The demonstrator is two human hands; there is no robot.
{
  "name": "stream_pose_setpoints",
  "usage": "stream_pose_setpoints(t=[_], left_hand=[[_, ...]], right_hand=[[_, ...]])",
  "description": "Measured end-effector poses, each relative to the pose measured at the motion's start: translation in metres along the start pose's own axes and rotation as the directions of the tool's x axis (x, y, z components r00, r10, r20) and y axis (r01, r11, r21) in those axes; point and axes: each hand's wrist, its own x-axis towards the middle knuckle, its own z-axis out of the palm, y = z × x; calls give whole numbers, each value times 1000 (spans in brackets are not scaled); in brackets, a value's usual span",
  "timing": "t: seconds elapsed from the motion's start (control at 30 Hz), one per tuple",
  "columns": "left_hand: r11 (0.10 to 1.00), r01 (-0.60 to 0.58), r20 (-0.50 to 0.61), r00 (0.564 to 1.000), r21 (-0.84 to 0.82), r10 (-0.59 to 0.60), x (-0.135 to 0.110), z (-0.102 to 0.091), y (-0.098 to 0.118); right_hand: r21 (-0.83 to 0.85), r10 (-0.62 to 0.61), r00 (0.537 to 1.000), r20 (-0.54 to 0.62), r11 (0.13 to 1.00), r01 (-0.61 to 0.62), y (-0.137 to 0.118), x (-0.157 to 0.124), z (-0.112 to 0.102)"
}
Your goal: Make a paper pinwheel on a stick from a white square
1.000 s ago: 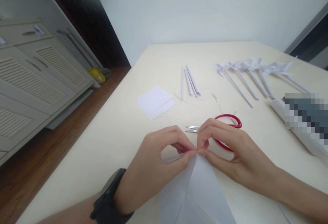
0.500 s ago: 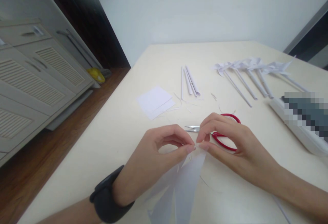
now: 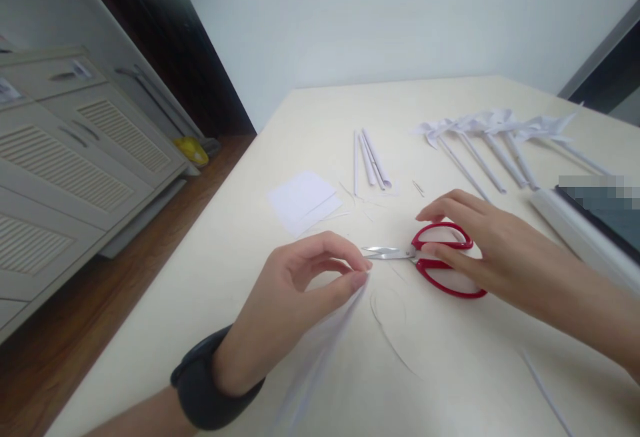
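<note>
My left hand (image 3: 305,303) pinches the corner of a white sheet of paper (image 3: 325,357) between thumb and fingertips. The paper hangs below it toward the near table edge, blurred and seen nearly edge-on. Over the red-handled scissors (image 3: 445,264) is my right hand (image 3: 475,237), its thumb and fingers spread on either side of the upper handle loop. Whether the thumb touches the handle I cannot tell. The scissors lie with their blades (image 3: 385,252) pointing left, the tip close to my left fingertips. A thin curved thread-like strip (image 3: 387,340) lies right of the paper.
Paper squares (image 3: 303,200) and rolled paper sticks (image 3: 373,157) lie beyond my hands. Several paper pinwheels (image 3: 495,123) rest at the back right, near a white object with a dark top (image 3: 575,223). Another thin stick (image 3: 547,393) lies near right on the table (image 3: 230,250).
My right hand has let go of the paper and moved right to the scissors, its fingers spread apart. My left hand still pinches the paper, which has turned and shifted slightly left.
</note>
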Motion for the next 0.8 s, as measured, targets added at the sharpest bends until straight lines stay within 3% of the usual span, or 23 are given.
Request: stream_pose_setpoints(t=[0.17, 0.27, 0.43, 0.57, 0.7, 0.8], left_hand=[[991, -77, 11, 997, 113, 76, 1, 3, 0], [982, -98, 13, 995, 161, 97, 0, 5, -1], [960, -124, 2, 992, 251, 127, -2, 5, -1], [954, -134, -28, 989, 269, 147, -2, 5, -1], [968, -140, -111, 980, 209, 166, 0, 6, 2], [980, -139, -161, 974, 144, 161, 2, 7, 3]], right_hand=[[403, -197, 979, 60, 902, 156, -44, -2, -3], [479, -265, 958, 106, 858, 184, -49, -7, 2], [499, -241, 963, 123, 853, 150, -50, -7, 6], [350, -151, 979, 134, 932, 96, -40, -1, 4], [-44, 40, 982, 184, 998, -33, 4, -2, 4], [-165, 49, 966, 255, 986, -6, 38, -7, 9]])
